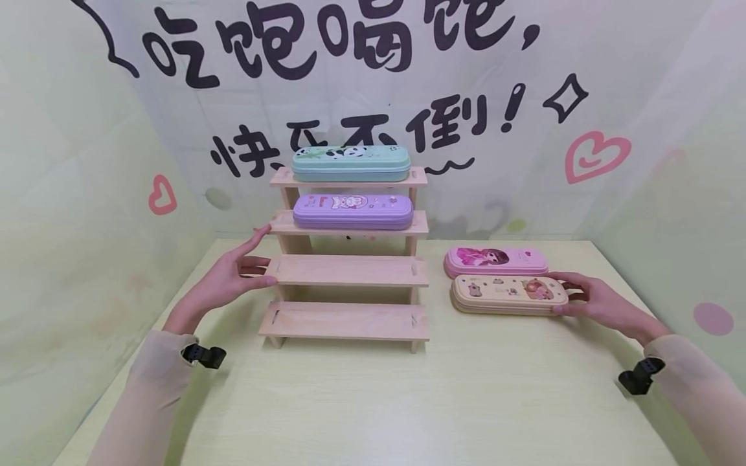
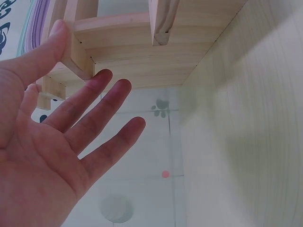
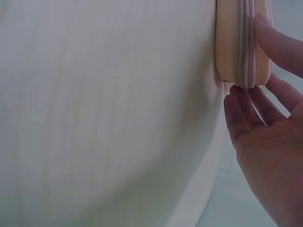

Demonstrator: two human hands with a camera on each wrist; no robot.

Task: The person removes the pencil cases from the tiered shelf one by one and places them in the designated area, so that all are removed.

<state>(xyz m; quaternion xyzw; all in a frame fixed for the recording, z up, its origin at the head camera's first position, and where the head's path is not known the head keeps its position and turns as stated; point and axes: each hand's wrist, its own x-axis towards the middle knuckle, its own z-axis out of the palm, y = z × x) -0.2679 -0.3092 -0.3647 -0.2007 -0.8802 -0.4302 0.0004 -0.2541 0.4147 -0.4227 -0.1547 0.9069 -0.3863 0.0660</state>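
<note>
While the left hand rests open-fingered against the wooden shelf, the right hand takes the beige case.
Right grip: thumb and fingers pinching the case's end on the desk.

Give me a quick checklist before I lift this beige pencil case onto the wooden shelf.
1. Right hand on the beige pencil case: ok, thumb and fingers touch its right end.
2. Firm hold: cannot tell, fingers only lie against the end.
3. Free step on the wooden shelf: ok, the two lower steps are bare.
4. Left hand steadying the shelf: ok, open fingers touch its left side.
5. Pink pencil case out of the way: not ok, it lies right behind the beige one, very close.
6. Zip closed: ok on the part seen in the right wrist view.
</note>
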